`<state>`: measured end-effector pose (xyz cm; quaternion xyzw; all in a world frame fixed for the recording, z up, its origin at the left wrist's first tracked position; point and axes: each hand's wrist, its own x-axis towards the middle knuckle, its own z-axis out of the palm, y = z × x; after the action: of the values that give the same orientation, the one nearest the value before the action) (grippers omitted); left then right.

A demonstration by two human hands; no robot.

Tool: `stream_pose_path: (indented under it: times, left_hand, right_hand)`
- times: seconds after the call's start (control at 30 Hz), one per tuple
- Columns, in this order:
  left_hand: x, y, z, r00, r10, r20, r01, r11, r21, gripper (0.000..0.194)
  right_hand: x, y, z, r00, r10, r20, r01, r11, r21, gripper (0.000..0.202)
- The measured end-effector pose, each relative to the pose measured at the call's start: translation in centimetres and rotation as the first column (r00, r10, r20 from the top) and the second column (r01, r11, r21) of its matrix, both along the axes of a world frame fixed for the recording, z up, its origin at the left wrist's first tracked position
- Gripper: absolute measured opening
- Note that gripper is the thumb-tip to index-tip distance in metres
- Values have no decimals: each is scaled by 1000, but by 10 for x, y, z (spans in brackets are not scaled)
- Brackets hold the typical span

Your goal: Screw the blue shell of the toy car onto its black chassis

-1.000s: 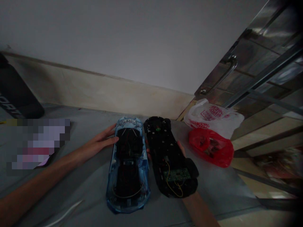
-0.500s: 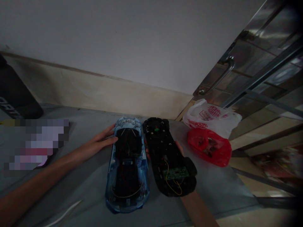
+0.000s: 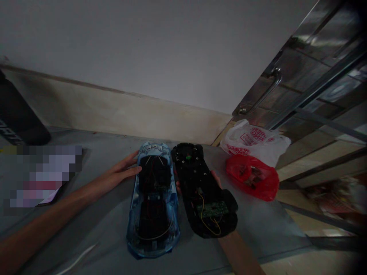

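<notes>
- We have the shell on the table, its inner side facing up, with dark parts and thin wires inside it.
- Our chassis is just right of the shell. The two lie nearly alongside, close at the far ends and parted at the near ends; we cannot tell whether they touch.
- Our left hand is at the shell's left side, thumb on the edge, fingertips hidden by the shell. We cannot tell whether it clasps or merely steadies.
- Our right hand, to the right of the shell, is closed around the chassis from beneath, fingers showing along one side and thumb side along the other; the palm is hidden.
- On the chassis, at the end level with the shell's near half, we see a board and a yellow wire.
- Right of the shell, beyond the chassis, sit a red bag and a white bag.
- We judge the step in hand to be holding the opened halves side by side.
- Any next move, we think, calls for a firm right-hand hold, a steadied shell, and loose wires kept from snagging between the two.
</notes>
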<state>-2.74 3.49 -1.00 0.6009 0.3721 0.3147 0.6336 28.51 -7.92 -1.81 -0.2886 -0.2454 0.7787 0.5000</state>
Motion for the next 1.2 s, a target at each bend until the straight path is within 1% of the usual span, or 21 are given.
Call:
stream_pose_path:
  times: [0.07, 0.13, 0.33, 0.53, 0.73, 0.87, 0.97, 1.03, 1.13, 1.2]
  left_hand:
    - [0, 1, 0, 1000, -8, -13, 8, 1000, 7, 79]
    - [-1, 1, -1, 1000, -16, -14, 16, 1000, 9, 79]
    - [-1, 2, -4, 1000, 3, -29, -3, 1000, -10, 80]
    - [2, -1, 1, 1000, 13, -3, -13, 1000, -14, 80]
    - [2, -3, 4, 1000, 17, -4, -17, 1000, -14, 78]
    - [2, -3, 4, 1000, 17, -4, -17, 1000, -3, 79]
    - [2, -2, 2, 999, 31, -13, -31, 999, -12, 81]
    - [0, -1, -1, 1000, 29, -10, -29, 1000, -12, 82]
    - [-3, 3, -7, 1000, 19, -11, -20, 1000, -8, 82]
    - [-6, 4, -12, 999, 35, -39, -36, 999, -21, 83]
  right_hand:
    - [0, 0, -3, 994, 31, -104, -30, 999, 11, 81]
    - [0, 0, -4, 990, 43, -134, -43, 999, 5, 81]
    - [1, 3, -4, 989, 40, -141, -42, 999, -15, 83]
    - [0, 3, -2, 992, 37, -119, -37, 999, 1, 82]
    - [-3, 1, 1, 992, 0, -130, -4, 999, -35, 82]
    - [-7, -1, 7, 991, -33, -127, 31, 999, -16, 75]
    - [-10, -2, 12, 990, -57, -132, 59, 998, 13, 71]
    - [-11, -3, 15, 990, -64, -126, 65, 998, 8, 71]
    - [-12, -2, 18, 995, -54, -86, 54, 999, -6, 70]
    - [-12, -1, 18, 997, -53, -58, 53, 999, 4, 70]
